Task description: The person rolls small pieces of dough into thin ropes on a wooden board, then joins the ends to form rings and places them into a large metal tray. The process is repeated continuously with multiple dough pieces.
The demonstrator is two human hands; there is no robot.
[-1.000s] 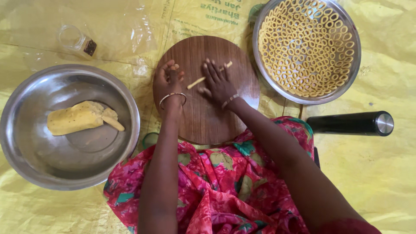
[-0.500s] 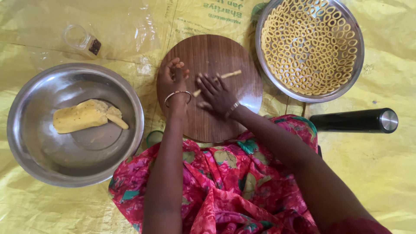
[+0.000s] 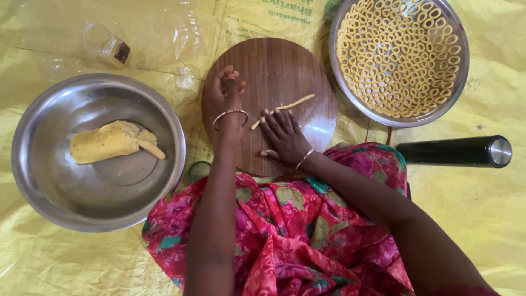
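A thin yellow dough rope [image 3: 286, 106] lies across the round wooden board [image 3: 279, 60]. My right hand [image 3: 282, 137] lies flat on the board, palm down, its fingertips on the rope's near end. On the board's left edge rests my left hand [image 3: 223, 94], with fingers curled and nothing seen in it. Both wrists wear a thin bangle.
A steel bowl [image 3: 49, 186] at the left holds a yellow dough lump [image 3: 108, 141]. A steel colander [image 3: 452, 90] at the upper right holds several dough rings. A black cylinder with a steel end [image 3: 455, 151] lies at the right. A small glass jar [image 3: 105, 44] lies on the yellow sheet.
My right hand has slid back toward me along the board, and the dough rope now shows longer and thinner beyond its fingers. My left hand stays at the board's left edge.
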